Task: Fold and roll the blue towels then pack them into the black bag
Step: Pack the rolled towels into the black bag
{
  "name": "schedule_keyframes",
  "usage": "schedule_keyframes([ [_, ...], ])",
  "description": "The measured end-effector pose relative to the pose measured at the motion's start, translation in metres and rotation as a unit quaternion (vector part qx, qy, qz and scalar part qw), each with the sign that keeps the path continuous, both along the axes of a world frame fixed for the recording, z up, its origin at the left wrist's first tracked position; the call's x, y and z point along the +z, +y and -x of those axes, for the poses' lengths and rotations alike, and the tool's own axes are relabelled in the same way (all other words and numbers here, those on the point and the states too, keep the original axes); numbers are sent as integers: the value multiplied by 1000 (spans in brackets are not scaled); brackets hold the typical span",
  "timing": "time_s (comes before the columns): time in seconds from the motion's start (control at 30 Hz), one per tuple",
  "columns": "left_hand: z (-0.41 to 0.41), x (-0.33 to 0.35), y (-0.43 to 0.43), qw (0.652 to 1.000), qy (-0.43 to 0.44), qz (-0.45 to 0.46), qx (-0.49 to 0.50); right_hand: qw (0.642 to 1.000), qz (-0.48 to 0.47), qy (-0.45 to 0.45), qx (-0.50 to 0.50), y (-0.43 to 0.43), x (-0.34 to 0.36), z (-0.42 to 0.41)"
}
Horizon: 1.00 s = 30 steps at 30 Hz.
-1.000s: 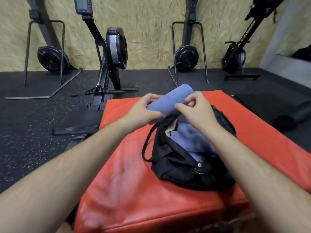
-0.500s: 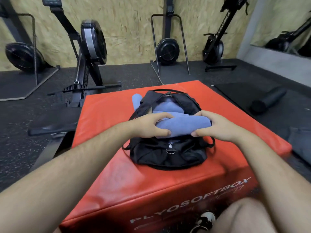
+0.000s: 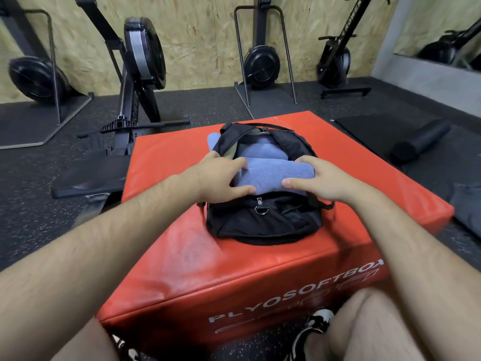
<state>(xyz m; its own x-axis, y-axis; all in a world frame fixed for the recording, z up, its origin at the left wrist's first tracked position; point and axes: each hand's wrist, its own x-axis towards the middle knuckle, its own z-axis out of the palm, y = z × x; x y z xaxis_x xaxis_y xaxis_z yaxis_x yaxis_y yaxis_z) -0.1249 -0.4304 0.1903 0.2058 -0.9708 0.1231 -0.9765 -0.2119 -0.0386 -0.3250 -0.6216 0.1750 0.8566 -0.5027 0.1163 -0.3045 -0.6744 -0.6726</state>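
Here, left grip and right grip clasp a rolled towel.

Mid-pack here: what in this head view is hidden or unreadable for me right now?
1. Head view, black bag interior: the rolled towel, left hand and right hand cover it, so spare room is unknown.
2. Head view, rolled towel's ends: under those hands.
3. Head view, far-left towel: the bag's wall hides most; inside or outside, cannot tell.
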Motion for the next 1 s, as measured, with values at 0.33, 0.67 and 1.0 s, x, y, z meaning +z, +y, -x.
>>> schedule_keyframes([
  [0.33,14,14,3,980,120,116,-109,1000,5,15,-7,11,-12,-24],
  [0.67,49,2,-50,980,165,-101,-44,973,46,221,49,10,-2,1],
  [1.0,56,-5,-69,991,110,-68,-24,987,112,116,25,-7,1,31],
])
